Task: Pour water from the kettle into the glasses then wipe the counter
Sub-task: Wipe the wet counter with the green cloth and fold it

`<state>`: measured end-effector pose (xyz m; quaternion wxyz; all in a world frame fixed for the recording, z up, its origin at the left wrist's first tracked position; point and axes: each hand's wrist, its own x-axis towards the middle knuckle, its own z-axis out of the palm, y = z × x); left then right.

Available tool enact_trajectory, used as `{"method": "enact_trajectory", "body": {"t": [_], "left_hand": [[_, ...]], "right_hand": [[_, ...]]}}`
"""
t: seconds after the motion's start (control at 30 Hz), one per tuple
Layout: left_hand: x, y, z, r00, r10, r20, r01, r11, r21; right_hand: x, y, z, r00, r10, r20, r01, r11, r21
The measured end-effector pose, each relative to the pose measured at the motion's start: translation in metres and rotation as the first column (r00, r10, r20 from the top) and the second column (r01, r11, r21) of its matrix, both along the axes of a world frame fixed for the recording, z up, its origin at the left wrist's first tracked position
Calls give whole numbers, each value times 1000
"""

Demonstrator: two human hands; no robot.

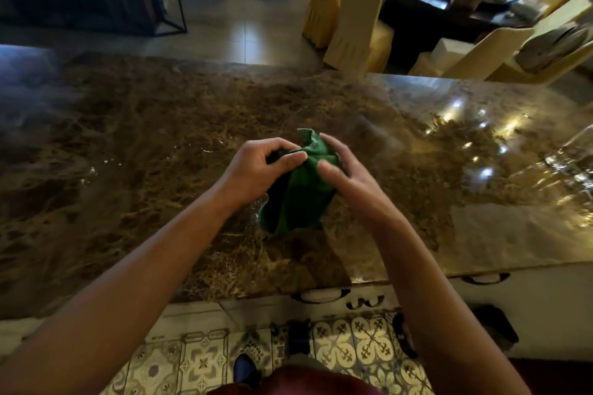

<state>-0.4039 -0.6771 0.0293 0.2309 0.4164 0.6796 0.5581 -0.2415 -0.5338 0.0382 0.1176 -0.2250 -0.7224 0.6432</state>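
cloth point(300, 183) is hanging between both hands above the counter point(134, 125), its long axis running near to far. left hand point(256, 167) is pinching its far upper edge; right hand point(345, 170) is cupping the right side, fingers loosely spread, equally near.

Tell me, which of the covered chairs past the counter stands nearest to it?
The cream-covered chair just beyond the counter's far edge, right of centre; the other chairs sit further back or ring the dark table.

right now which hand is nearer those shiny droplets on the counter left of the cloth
Left. The left hand sits just right of the droplets; the right hand is beyond the green cloth.
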Motion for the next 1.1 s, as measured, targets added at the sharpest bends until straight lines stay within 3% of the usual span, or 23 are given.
{"method": "enact_trajectory", "body": {"t": [0.13, 0.23, 0.33, 0.4, 0.47, 0.53, 0.63, 0.7, 0.77, 0.87, 0.97, 1.1], "left_hand": [[1, 25, -1, 999, -19, -44, 16, 996, -84], [-4, 44, -5, 989, -26, -145, 5, 989, -146], [-6, 65, -11, 959, -11, -284, -40, 984, -174], [-9, 79, -13, 955, 34, -293, -87, 982, -168], [-17, 91, -15, 909, 102, -403, -188, 965, -182], [-30, 97, -17, 824, 199, -530, -332, 928, -167], [-61, 84, -23, 757, 355, -549, -507, 848, -152], [-84, 59, -32, 704, 407, -582, -596, 784, -173], [-104, 27, -46, 659, 398, -639, -658, 717, -232], [-121, -16, -68, 636, 339, -693, -710, 608, -355], [-123, -50, -80, 611, 299, -733, -752, 510, -418], [-119, -98, -84, 545, 331, -770, -817, 415, -400]], "right_hand": [[4, 12, -15, 992, 108, -60, -111, 993, -50], [-10, 25, -17, 995, 82, 59, -83, 996, 16], [-27, 45, -15, 970, 167, 175, -183, 980, 80], [-38, 63, -17, 952, 260, 163, -261, 965, -13], [-47, 77, -24, 941, 314, 125, -298, 946, -128], [-56, 88, -28, 957, 273, 95, -255, 952, -169], [-70, 118, -19, 998, 61, 33, -56, 989, -135], [-77, 148, -7, 996, -83, -17, 82, 995, -60], [-88, 175, -1, 977, -200, -69, 208, 968, 139], [-117, 196, -14, 931, -336, -142, 359, 773, 523], [-149, 196, -47, 970, -243, -29, 185, 650, 737], [-174, 188, -81, 976, -130, 174, -42, 670, 741]]}}
